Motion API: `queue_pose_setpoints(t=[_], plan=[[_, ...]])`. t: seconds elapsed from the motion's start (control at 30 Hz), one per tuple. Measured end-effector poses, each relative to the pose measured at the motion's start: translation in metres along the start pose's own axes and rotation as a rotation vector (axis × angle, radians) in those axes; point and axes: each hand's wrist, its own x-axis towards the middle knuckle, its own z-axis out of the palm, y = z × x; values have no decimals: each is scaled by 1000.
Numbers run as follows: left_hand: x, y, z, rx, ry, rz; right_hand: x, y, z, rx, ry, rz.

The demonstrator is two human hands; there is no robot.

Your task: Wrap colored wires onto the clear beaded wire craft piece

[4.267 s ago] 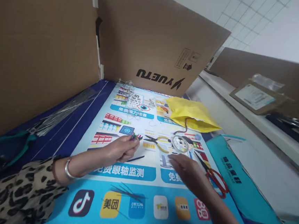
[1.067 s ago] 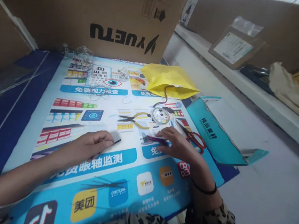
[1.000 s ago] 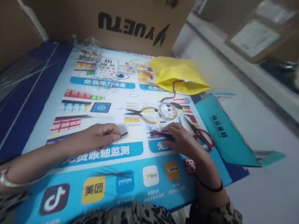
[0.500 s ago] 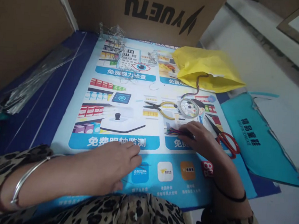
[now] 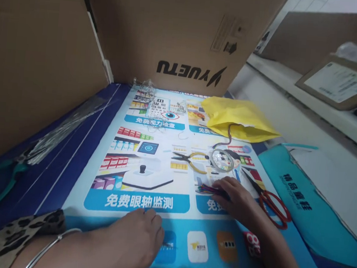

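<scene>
My left hand rests on the lower part of a printed poster, its fingers curled under; whatever may be in them is hidden. My right hand lies farther right, with its fingers closed over a bundle of thin coloured wires whose ends stick out to the left. Beyond that hand are pliers with yellow handles and a round clear ring-shaped object. To its right lie scissors with red handles.
A yellow bag with a dark cord sits at the back right, near tangled thin wire on the poster. Cardboard walls stand behind and left. Teal-handled cutters lie left, a teal sheet right.
The view has tilted up, so more of the cardboard shows and the poster sits lower in the picture. Both hands stay in about the same places on the poster.
</scene>
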Motion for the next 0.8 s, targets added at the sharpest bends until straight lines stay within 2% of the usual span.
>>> queue_pose_setpoints(t=[0.23, 0.37, 0.47, 0.7, 0.8], plan=[[8, -13, 0, 84, 20, -1, -2, -5, -1, 1, 14, 45], [16, -28, 1, 125, 72, -137, -2, -2, 4, -63, 70, 25], [20, -38, -6, 135, 58, -196, 0, 0, 7, -99, 70, -6], [17, -49, -26, 18, -21, -133, 2, -5, 11, -83, 84, -8], [13, -54, -27, -114, 22, -122, 1, -4, 12, -57, 110, -69]])
